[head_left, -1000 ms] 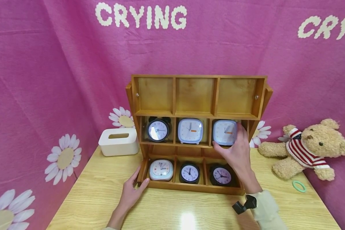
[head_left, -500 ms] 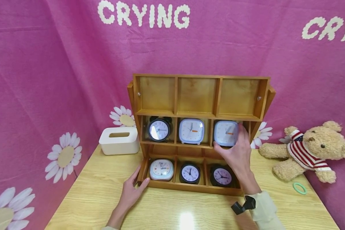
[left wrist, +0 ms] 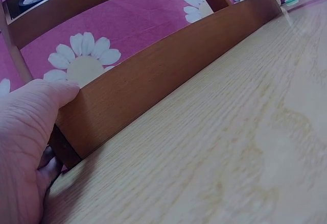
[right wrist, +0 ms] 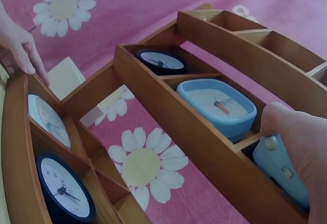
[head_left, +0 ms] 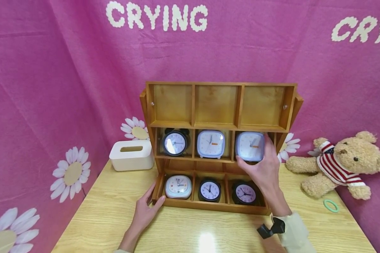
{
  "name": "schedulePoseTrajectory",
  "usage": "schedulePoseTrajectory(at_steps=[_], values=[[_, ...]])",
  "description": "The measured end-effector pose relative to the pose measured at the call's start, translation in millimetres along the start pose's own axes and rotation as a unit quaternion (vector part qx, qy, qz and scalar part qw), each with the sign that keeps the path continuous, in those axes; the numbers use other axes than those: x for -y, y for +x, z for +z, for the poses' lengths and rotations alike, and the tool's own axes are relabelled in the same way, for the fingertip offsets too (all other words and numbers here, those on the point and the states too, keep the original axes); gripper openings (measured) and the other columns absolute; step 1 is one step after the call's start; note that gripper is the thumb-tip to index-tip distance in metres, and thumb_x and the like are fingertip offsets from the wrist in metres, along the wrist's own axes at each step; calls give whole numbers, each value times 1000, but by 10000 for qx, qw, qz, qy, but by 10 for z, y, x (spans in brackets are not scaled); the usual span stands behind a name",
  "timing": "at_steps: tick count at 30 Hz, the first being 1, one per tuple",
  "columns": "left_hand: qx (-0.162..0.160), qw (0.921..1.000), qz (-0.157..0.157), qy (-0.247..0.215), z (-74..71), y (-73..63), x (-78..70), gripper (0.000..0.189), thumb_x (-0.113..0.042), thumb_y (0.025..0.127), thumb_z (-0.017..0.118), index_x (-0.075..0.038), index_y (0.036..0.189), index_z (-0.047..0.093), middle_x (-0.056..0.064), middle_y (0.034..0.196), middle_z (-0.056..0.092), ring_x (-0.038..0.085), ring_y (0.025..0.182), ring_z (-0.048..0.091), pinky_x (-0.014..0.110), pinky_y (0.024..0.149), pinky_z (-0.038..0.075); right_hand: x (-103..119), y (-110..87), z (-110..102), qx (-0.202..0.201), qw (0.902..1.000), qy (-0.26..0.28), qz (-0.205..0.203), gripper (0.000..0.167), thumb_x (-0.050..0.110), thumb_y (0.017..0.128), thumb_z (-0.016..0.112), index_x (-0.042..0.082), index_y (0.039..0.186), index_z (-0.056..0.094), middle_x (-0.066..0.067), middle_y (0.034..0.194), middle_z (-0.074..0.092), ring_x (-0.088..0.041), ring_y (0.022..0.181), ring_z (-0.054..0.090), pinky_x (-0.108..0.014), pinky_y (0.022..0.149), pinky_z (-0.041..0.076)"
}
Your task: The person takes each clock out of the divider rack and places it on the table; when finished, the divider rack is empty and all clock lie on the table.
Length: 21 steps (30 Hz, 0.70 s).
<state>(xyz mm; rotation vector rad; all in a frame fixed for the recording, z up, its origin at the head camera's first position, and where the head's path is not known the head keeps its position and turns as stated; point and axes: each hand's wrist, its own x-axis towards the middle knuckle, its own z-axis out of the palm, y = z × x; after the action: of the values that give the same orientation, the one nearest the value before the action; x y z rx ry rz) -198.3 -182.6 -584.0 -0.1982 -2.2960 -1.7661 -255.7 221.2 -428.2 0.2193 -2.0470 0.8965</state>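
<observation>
A three-tier wooden display rack (head_left: 215,207) stands on the table. My right hand (head_left: 265,172) holds a light-blue square alarm clock (head_left: 245,147) at the right compartment of the middle tier, thumb at its lower left, fingers along its right side. Its blue casing and a small pale foot show in the right wrist view. Beside it stand a matching blue clock (head_left: 206,149) and a black twin-bell clock (head_left: 174,144). My left hand (head_left: 145,209) grips the rack's front left corner; in the left wrist view the thumb (left wrist: 64,92) lies on the front board (left wrist: 153,76).
On the bottom tier sit a pale rounded clock (head_left: 177,191) and two black round clocks (head_left: 209,190). The top tier (head_left: 215,105) has three compartments. A white tissue box (head_left: 133,161) stands left; a teddy bear (head_left: 339,165) and a green ring (head_left: 330,206) lie right.
My right hand has shifted slightly to the right at the blue clock, and more of the clock's right edge shows. My left hand stays at the rack's corner.
</observation>
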Motion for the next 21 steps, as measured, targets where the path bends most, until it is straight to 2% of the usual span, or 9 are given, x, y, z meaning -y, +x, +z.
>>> schedulePoseTrajectory(at_steps=[5, 11, 13, 16, 18, 21], values=[[-47, 10000, -17, -11, 0, -3, -1, 70, -17, 95, 79, -4, 156, 46, 22, 157, 46, 40, 139, 51, 50, 112, 42, 61, -49, -58, -134, 9999, 20, -33, 108, 39, 62, 90, -4, 151, 47, -29, 141, 57, -45, 124, 56, -65, 97, 48], [-32, 10000, -69, 60, 4, -3, -1, 70, -18, 96, 78, -4, 157, 45, 21, 158, 45, 41, 139, 50, 51, 112, 42, 148, -127, -184, -159, 9997, 132, 132, 108, 36, 64, 91, -2, 154, 46, -27, 151, 53, -43, 138, 50, -66, 110, 43], [-36, 9999, -85, 58, 5, -2, -5, 71, -18, 96, 78, -4, 157, 45, 22, 157, 46, 41, 139, 51, 51, 112, 42, 166, -161, -231, -201, 9996, 163, 115, 108, 35, 64, 91, -1, 155, 46, -25, 152, 52, -43, 139, 50, -60, 112, 44], [-57, 9999, -119, 81, 5, 0, -14, 71, -18, 95, 79, -3, 157, 46, 23, 157, 46, 42, 138, 52, 51, 112, 42, 168, -229, -298, -291, 9994, 176, 0, 108, 34, 63, 90, -1, 155, 46, -25, 150, 54, -43, 134, 53, -39, 114, 45], [-58, 9998, -169, 89, 5, -3, -18, 72, -18, 94, 80, -4, 156, 46, 23, 156, 46, 42, 138, 52, 51, 112, 42, 152, -285, -340, -386, 9990, 187, -91, 108, 37, 62, 88, -3, 154, 47, -25, 149, 55, -43, 130, 56, -23, 112, 42], [-55, 9997, -219, 102, 4, -4, -29, 72, -19, 94, 80, -4, 156, 46, 22, 157, 46, 42, 138, 51, 53, 112, 42, 107, -373, -399, -595, 9977, 224, -219, 107, 41, 63, 84, -4, 153, 47, -27, 148, 56, -44, 128, 56, -13, 110, 35]])
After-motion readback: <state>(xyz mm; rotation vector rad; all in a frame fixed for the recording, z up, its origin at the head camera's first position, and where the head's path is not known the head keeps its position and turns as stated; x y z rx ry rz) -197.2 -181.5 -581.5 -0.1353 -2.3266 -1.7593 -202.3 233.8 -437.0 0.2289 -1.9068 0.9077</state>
